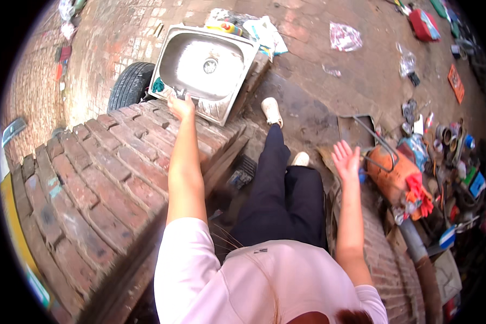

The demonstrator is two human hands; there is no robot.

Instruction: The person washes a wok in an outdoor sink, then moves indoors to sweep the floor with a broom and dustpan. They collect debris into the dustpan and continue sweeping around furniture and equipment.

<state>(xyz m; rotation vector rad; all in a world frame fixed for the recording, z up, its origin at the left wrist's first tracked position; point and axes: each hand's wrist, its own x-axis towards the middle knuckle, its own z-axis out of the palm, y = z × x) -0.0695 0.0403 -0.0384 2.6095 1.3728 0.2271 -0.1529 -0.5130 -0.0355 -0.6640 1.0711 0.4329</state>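
A stainless steel sink (229, 109) with a round drain rests on the brick ledge, up and left of the middle. My left hand (181, 107) reaches to its near rim. The thumb and fingers close around a small metal tap (183, 93) there; the fingertips are partly hidden. Beside the tap, a teal scrubbing pad (158, 85) lies in the corner of the basin. My right hand (346, 161) is raised on the other side of my legs, palm up and fingers spread, holding nothing. Close to its right stands an orange rusty cylinder (386, 171) with a bent metal bar (380, 141) over it.
A brick wall top (100, 178) runs along my left. Behind it leans a black tire (130, 86). A yellow package (224, 27) and a white bag (267, 35) lie past the sink. Scrap and bottles crowd the right; plastic wrappers (344, 38) litter the ground.
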